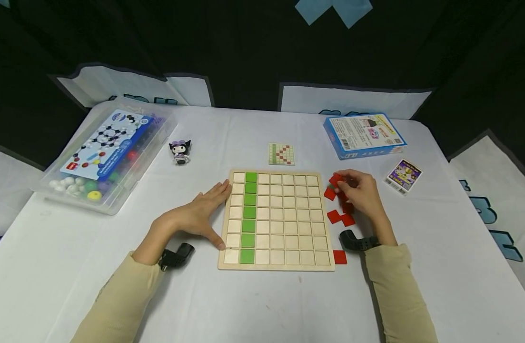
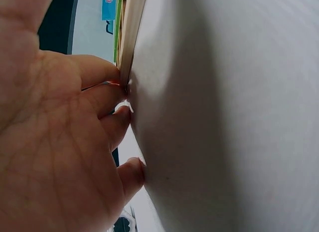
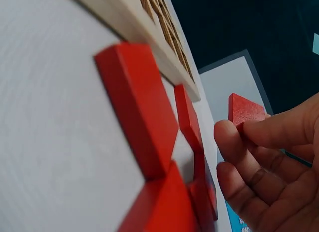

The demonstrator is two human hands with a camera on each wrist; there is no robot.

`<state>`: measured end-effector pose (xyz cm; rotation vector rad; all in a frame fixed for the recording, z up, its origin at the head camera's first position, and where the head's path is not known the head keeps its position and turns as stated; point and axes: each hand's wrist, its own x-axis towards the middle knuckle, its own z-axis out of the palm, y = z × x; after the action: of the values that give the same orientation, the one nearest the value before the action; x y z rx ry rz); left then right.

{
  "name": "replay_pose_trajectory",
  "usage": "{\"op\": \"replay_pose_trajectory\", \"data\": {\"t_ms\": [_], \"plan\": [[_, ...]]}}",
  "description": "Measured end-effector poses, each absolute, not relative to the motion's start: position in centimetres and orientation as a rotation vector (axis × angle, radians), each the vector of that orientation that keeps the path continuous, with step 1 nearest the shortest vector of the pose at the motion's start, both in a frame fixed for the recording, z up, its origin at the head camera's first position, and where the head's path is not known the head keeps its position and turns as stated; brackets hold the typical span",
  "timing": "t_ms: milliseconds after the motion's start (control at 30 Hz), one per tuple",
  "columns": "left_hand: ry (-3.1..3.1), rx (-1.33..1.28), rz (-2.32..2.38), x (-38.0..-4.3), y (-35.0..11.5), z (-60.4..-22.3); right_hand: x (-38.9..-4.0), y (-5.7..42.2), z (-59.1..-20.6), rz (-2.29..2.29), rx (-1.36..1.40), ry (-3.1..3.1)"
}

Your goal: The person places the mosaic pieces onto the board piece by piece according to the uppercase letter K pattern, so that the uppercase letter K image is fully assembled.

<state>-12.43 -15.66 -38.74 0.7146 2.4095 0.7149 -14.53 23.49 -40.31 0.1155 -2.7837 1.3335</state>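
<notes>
A wooden grid board (image 1: 277,215) lies on the table, its second column filled with green square tiles (image 1: 249,213). My left hand (image 1: 198,213) is spread at the board's left edge, thumb and fingertips touching the frame; its palm fills much of the left wrist view. Beyond the right edge, my right hand (image 1: 361,193) pinches a red square tile (image 3: 244,111) between thumb and fingers, raised above the table. Several more red tiles (image 1: 333,216) lie loose below and beside this hand, some overlapping. One red tile (image 1: 340,257) rests by the board's lower right corner.
Behind the board lies a small pattern card (image 1: 281,154). A figurine (image 1: 180,152) and a clear plastic case (image 1: 123,195) of coloured balls stand at the left. At the back right are a blue box (image 1: 365,136) and a small purple card pack (image 1: 403,176).
</notes>
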Motion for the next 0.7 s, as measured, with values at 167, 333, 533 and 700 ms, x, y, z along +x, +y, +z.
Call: {"op": "replay_pose_trajectory", "data": {"t_ms": [167, 333, 533, 700], "plan": [[2.415, 0.721, 0.715, -12.5, -15.7, -38.9, -14.5, 22.5, -40.1, 1.390, 0.167, -2.784], [2.407, 0.724, 0.727, -12.5, -15.7, -39.0, -14.6, 20.8, -40.0, 1.450, 0.232, -2.806], [2.412, 0.724, 0.714, -12.5, -15.7, -38.9, -14.8, 18.6, -39.5, 1.522, 0.298, -2.847], [2.412, 0.716, 0.710, -12.4, -15.8, -38.8, -14.7, 16.6, -39.2, 1.582, 0.365, -2.904]]}}
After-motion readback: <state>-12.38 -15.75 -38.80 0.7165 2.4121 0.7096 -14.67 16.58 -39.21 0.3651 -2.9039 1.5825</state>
